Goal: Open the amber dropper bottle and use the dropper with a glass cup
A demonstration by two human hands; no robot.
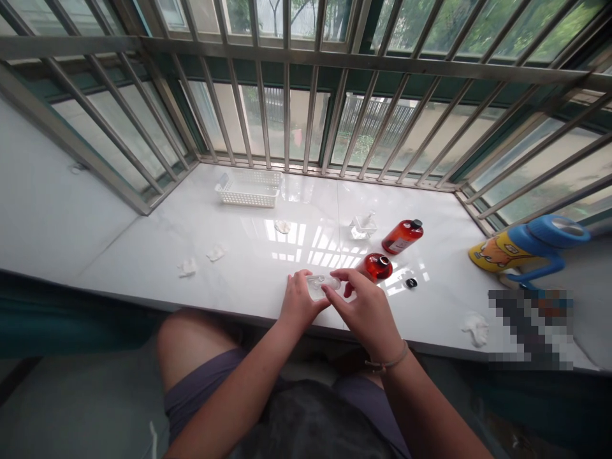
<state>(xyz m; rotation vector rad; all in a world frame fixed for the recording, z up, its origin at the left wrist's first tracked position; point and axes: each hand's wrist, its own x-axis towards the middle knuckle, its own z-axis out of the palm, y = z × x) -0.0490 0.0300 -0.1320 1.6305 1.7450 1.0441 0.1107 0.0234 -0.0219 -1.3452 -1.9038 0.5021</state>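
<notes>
My left hand [300, 301] and my right hand [367, 307] meet over the front edge of a white marble sill [143, 255]. Between them is a small clear plastic container [317, 287], gripped by my left fingers and pinched at its right end by my right fingertips. Just beyond my right hand, a red-amber bottle [377, 266] lies on the sill, partly hidden behind my fingers. A second amber bottle with a label [402, 236] lies farther back. A small black cap [411, 282] sits to the right of my right hand.
A white plastic basket [248, 189] and a clear container [363, 226] stand near the barred window [287, 83]. Several crumpled white tissues [187, 267] lie about the sill. A blue and yellow bottle [521, 245] lies at the right end, beside a pixelated patch.
</notes>
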